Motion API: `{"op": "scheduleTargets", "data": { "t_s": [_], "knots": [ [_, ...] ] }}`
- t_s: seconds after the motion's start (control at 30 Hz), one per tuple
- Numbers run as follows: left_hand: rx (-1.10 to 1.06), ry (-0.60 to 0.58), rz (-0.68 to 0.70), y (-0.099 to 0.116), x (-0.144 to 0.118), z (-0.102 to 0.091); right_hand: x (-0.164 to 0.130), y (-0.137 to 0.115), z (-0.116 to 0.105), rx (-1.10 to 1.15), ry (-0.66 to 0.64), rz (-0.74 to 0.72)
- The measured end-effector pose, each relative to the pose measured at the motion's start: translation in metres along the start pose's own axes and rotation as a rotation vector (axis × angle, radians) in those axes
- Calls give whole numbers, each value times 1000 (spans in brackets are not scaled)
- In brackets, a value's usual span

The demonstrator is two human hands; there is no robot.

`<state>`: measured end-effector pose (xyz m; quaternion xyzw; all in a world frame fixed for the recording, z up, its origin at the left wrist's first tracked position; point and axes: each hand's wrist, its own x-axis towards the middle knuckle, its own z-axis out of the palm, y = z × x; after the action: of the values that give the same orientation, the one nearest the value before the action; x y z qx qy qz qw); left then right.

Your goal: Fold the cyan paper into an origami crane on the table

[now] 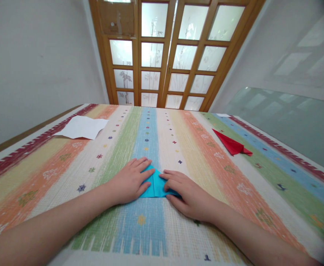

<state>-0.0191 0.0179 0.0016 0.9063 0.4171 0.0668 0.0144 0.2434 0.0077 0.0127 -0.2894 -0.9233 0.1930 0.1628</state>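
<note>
1. Teal paper (155,184) lies flat on the striped cloth (67,166), on its blue stripe, near the edge closest to the person. It is folded to a point that looks away from the person.
2. The left hand (128,181) rests palm down on the left side of the paper, its fingers flat and close together, the tips near the point.
3. The right hand (185,194) lies flat on the right side of the paper, fingers together, the tips touching the middle crease.
4. I judge the paper light, thin and soft. It bends easily, keeps a crease, and may slide on the cloth when only one hand presses it.
5. A good place to hold is a free edge or the point, with two fingertips, while the other hand keeps the rest down.
6. A red folded paper (231,143) lies well to the right of the teal paper and farther away. A white sheet (81,127) lies far to the left, near the cloth's border.
</note>
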Motion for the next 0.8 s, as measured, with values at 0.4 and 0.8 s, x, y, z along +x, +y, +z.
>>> {"op": "scheduleTargets", "data": {
  "t_s": [0.4, 0.8],
  "knots": [
    [-75, 85, 361, -2, 0, -11, 0, 6, 0, 15, -14, 59],
    [-266, 89, 544, 16, -6, -14, 1, 7, 2, 9, 3, 60]
  ]
}}
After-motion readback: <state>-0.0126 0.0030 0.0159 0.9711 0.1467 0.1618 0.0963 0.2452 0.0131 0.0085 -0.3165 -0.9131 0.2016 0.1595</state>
